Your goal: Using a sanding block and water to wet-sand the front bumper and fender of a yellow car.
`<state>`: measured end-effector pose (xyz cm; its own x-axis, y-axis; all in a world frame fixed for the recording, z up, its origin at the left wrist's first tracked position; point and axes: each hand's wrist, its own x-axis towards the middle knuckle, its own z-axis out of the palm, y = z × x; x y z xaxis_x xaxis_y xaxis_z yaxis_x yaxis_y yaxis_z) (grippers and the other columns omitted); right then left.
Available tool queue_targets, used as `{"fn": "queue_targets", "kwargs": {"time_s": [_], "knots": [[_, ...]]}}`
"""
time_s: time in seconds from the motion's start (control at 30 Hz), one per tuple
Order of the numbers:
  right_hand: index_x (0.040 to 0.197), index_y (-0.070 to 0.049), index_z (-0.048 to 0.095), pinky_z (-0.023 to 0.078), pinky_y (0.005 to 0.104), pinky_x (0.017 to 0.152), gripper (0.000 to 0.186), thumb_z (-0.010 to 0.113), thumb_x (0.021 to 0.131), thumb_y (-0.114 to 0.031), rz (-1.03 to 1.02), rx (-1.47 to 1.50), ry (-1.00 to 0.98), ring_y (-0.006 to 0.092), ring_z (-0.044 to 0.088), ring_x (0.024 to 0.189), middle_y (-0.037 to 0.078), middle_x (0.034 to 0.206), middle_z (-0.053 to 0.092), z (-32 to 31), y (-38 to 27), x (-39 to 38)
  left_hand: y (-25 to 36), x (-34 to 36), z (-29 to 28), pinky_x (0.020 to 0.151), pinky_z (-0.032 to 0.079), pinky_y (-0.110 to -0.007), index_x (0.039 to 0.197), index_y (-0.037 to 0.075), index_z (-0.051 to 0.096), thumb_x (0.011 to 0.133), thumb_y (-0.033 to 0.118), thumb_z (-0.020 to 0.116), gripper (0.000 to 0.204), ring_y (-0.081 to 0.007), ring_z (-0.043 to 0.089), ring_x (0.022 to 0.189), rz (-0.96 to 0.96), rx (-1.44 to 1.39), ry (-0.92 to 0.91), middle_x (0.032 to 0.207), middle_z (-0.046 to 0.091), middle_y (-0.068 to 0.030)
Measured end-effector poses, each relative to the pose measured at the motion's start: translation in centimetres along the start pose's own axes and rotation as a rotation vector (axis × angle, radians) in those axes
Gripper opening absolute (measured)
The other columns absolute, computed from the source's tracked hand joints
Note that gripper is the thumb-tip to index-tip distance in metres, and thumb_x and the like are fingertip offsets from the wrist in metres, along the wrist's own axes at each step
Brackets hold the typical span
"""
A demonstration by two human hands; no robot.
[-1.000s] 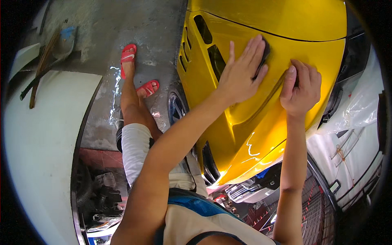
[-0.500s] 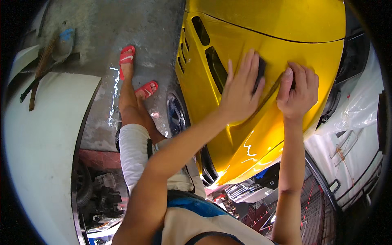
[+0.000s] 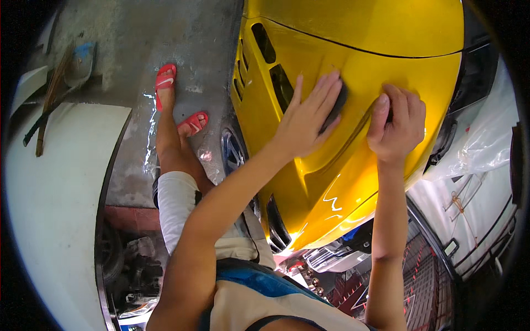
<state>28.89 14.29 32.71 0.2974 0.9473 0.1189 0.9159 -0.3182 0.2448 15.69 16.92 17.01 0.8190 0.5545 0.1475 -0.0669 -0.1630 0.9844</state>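
My left hand (image 3: pixel 309 117) lies over a rounded black pad (image 3: pixel 335 107), fingers stretched along it and thumb at its near edge, pressing it to the glossy yellow car body panel (image 3: pixel 364 71). Most of the pad is under the palm. Farther right, my right hand (image 3: pixel 398 122) is at the same panel with fingers curled and thumb bent toward them. A dark spot shows between thumb and fingers; whether it is an object or shadow is hidden. A dark curved streak runs along the panel between the hands.
Dark vent openings (image 3: pixel 280 85) lie left of my left hand, above a wheel (image 3: pixel 233 149). A large white panel (image 3: pixel 55 204) stands at left, with a broom (image 3: pixel 52 99) and dustpan (image 3: pixel 81 66) behind. Clear plastic sheeting (image 3: pixel 475 143) hangs at right.
My left hand has slid left across the yellow panel with the black pad. My right hand keeps nearly the same spot on it. The whole view has shifted slightly.
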Motion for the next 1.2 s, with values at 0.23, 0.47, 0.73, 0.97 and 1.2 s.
{"fn": "queue_targets", "kwargs": {"time_s": [0.23,0.47,0.73,0.97,1.2], "knots": [[0.1,-0.01,0.074,0.051,0.0382,0.071,0.017,0.068,0.089,-0.021,0.01,0.008,-0.005,0.0299,0.063,0.082,0.008,0.093,0.067,0.1,-0.3,0.1,1.0,3.1,-1.4,0.123,0.015,-0.062,0.161,-0.001,0.021,0.078,0.021,0.077,0.103,-0.0382,0.027,0.154,0.005,0.188,-0.064,0.168,0.023,-0.0204],[0.101,-0.01,0.074,0.051,0.0384,0.071,0.018,0.068,0.089,-0.022,0.009,-0.007,-0.014,0.0304,0.063,0.082,0.009,0.094,0.067,-0.2,-0.1,-0.1,2.3,2.1,-1.4,0.123,0.017,-0.063,0.161,-0.001,0.019,0.067,0.017,0.082,0.114,-0.0388,0.027,0.155,-0.007,0.175,-0.193,0.169,0.021,-0.0202],[0.101,-0.01,0.073,0.051,0.0392,0.071,0.018,0.066,0.089,-0.022,-0.001,0.024,0.003,0.0307,0.062,0.082,0.009,0.095,0.067,0.0,-0.1,-0.1,0.7,-0.4,-1.2,0.122,0.016,-0.065,0.161,0.0,0.02,0.072,0.017,0.079,0.108,-0.0389,0.028,0.154,0.013,0.124,-0.204,0.169,0.021,-0.0204],[0.102,-0.008,0.074,0.051,0.0397,0.073,0.021,0.065,0.09,-0.023,-0.002,0.003,-0.03,0.0318,0.062,0.082,0.01,0.095,0.067,-0.5,-0.4,0.2,3.5,-2.9,0.0,0.121,0.016,-0.065,0.16,-0.003,0.02,0.09,0.014,0.068,0.087,-0.041,0.026,0.154,-0.171,-0.002,-0.059,0.167,0.022,-0.0251],[0.103,-0.007,0.075,0.051,0.0413,0.074,0.023,0.062,0.091,-0.022,-0.02,0.012,-0.056,0.0335,0.063,0.085,0.012,0.099,0.069,-0.2,0.0,-0.3,1.4,3.3,-0.3,0.122,0.015,-0.063,0.16,-0.005,0.02,0.1,0.021,0.059,0.077,-0.0409,0.023,0.155,-0.227,0.086,0.069,0.167,0.021,-0.0273]]}}
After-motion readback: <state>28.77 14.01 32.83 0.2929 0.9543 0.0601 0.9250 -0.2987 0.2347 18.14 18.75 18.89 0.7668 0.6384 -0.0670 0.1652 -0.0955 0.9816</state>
